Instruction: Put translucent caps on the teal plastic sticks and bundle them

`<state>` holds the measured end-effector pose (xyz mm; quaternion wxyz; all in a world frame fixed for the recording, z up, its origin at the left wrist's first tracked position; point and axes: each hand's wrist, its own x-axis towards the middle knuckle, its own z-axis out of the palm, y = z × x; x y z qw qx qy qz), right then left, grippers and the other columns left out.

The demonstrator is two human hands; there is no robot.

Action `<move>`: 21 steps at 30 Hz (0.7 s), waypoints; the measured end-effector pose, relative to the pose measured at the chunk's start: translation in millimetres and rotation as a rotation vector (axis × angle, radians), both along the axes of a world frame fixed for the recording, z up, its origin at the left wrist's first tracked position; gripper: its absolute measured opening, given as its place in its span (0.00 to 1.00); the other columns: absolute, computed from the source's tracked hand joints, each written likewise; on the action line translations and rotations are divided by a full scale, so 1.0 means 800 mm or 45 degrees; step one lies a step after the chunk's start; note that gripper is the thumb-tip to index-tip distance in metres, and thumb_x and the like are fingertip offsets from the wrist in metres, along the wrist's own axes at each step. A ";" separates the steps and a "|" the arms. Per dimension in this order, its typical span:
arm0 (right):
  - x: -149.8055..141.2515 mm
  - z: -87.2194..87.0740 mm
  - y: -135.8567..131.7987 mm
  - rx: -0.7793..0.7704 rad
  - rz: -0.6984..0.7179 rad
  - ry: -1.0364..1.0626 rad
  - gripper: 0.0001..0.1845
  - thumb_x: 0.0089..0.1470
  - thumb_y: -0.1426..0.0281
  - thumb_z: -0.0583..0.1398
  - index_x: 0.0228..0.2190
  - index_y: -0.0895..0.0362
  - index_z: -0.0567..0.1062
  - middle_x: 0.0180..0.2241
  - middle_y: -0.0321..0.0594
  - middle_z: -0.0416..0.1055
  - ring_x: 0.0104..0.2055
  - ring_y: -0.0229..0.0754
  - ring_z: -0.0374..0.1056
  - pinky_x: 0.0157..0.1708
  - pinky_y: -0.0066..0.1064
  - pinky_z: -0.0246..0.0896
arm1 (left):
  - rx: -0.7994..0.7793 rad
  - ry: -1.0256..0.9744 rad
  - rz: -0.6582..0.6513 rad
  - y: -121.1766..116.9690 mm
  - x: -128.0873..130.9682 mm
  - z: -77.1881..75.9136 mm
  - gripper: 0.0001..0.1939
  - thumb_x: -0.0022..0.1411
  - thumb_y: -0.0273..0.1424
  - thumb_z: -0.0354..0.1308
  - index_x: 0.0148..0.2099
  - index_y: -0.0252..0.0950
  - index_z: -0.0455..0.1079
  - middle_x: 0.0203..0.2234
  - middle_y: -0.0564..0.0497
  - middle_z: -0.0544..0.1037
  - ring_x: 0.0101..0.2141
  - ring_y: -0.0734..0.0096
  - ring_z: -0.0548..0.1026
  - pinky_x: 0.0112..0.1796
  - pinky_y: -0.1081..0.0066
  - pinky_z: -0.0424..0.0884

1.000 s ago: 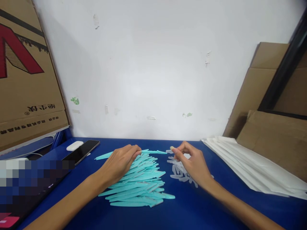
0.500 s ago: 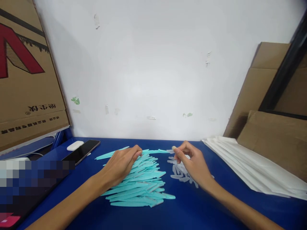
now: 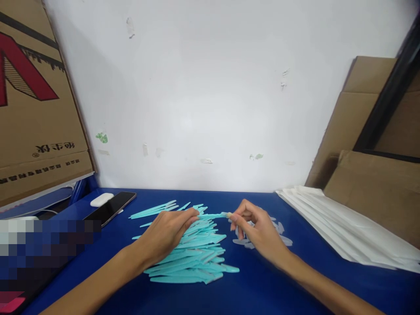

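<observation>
A pile of several turquoise plastic sticks (image 3: 193, 256) lies on the blue table (image 3: 256, 288). My left hand (image 3: 167, 234) rests on the pile's far side, its fingers closed round one turquoise stick (image 3: 211, 215) held level above the pile. My right hand (image 3: 257, 229) meets the stick's right end and pinches a small clear cap (image 3: 226, 214) against it. Under and beside my right hand lies a heap of several clear caps (image 3: 278, 229).
A black phone (image 3: 111, 208) and a white earbud case (image 3: 101, 199) lie at the far left. A stack of white sheets (image 3: 341, 229) fans out on the right, before brown cardboard (image 3: 374, 192). A printed carton (image 3: 36, 109) stands at the left against the white wall.
My hands have come together: the left has raised one turquoise stick off the pile, and the right has brought a clear cap to its tip. A few sticks behind the pile have shifted.
</observation>
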<state>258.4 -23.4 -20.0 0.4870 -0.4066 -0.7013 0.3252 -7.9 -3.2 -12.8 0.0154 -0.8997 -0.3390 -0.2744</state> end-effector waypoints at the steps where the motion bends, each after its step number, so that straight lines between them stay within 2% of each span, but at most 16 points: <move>1: 0.000 0.000 0.000 0.002 0.002 -0.012 0.17 0.62 0.56 0.61 0.29 0.55 0.68 0.26 0.35 0.75 0.21 0.35 0.67 0.23 0.27 0.60 | 0.000 -0.002 -0.002 0.000 0.000 0.001 0.20 0.78 0.39 0.37 0.46 0.38 0.68 0.28 0.53 0.76 0.26 0.70 0.73 0.28 0.72 0.64; 7: -0.003 -0.003 -0.003 0.031 -0.014 -0.086 0.16 0.63 0.56 0.59 0.29 0.54 0.69 0.26 0.35 0.75 0.21 0.36 0.67 0.24 0.28 0.62 | 0.040 0.025 0.009 0.000 0.001 0.009 0.20 0.78 0.37 0.37 0.45 0.37 0.70 0.28 0.51 0.77 0.27 0.69 0.73 0.29 0.71 0.65; 12: -0.009 -0.005 -0.007 0.022 0.022 -0.204 0.15 0.63 0.57 0.60 0.29 0.54 0.70 0.25 0.34 0.75 0.22 0.37 0.69 0.22 0.27 0.62 | 0.169 0.308 0.027 0.000 0.007 0.002 0.18 0.77 0.33 0.40 0.48 0.38 0.72 0.29 0.49 0.77 0.32 0.62 0.73 0.35 0.65 0.68; 15: -0.009 -0.002 -0.007 0.072 -0.057 -0.307 0.14 0.63 0.55 0.59 0.34 0.52 0.74 0.25 0.33 0.76 0.26 0.40 0.72 0.28 0.31 0.65 | 0.208 0.401 0.051 0.008 0.002 0.001 0.13 0.75 0.27 0.45 0.50 0.39 0.70 0.31 0.49 0.77 0.34 0.62 0.72 0.40 0.62 0.67; 17: -0.005 0.000 -0.005 0.172 -0.170 -0.443 0.14 0.65 0.55 0.57 0.43 0.50 0.75 0.27 0.32 0.77 0.32 0.44 0.74 0.39 0.37 0.66 | 0.240 0.469 0.159 0.019 -0.009 0.007 0.15 0.71 0.20 0.46 0.51 0.39 0.70 0.34 0.47 0.77 0.36 0.61 0.72 0.41 0.61 0.67; 18: -0.002 0.001 -0.003 0.230 -0.215 -0.521 0.14 0.67 0.56 0.55 0.47 0.48 0.74 0.28 0.32 0.78 0.35 0.44 0.75 0.45 0.41 0.64 | 0.237 0.487 0.265 0.026 -0.017 0.011 0.17 0.69 0.19 0.46 0.52 0.38 0.70 0.36 0.46 0.77 0.38 0.60 0.72 0.41 0.62 0.67; 21: 0.008 0.001 0.004 0.385 -0.254 -0.716 0.14 0.71 0.61 0.50 0.47 0.49 0.73 0.33 0.34 0.80 0.39 0.44 0.75 0.57 0.48 0.54 | 0.134 0.570 0.601 0.050 -0.045 0.022 0.17 0.68 0.19 0.45 0.50 0.38 0.71 0.43 0.42 0.74 0.43 0.57 0.72 0.37 0.65 0.68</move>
